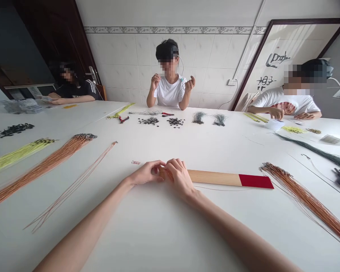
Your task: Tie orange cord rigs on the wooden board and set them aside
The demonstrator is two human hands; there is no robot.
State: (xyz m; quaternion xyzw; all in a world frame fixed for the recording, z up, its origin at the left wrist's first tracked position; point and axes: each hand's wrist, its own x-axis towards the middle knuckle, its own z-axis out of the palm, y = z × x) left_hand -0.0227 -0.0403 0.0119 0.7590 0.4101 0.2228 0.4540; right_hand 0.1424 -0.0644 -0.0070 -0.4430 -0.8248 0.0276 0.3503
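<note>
My left hand (146, 172) and my right hand (178, 176) meet at the middle of the white table (170, 230). Their fingertips close together on the near end of a flat wooden strip (212, 177), which has a red-covered far end (256, 181). Anything thin between my fingers is hidden. A fine wire (215, 187) seems to trail along the strip's lower side. Just beyond my left hand lies a tiny red-and-white coiled item (135, 162). A bundle of copper-coloured wires (306, 200) fans out to my right, and another (42, 170) lies to my left.
Yellow-green wire bundles (14, 160), dark wire bundles (198, 118), small black parts (149, 121) and red-handled pliers (167, 114) lie across the table. Several seated people work around it, with a person's hands (170, 90) raised opposite me.
</note>
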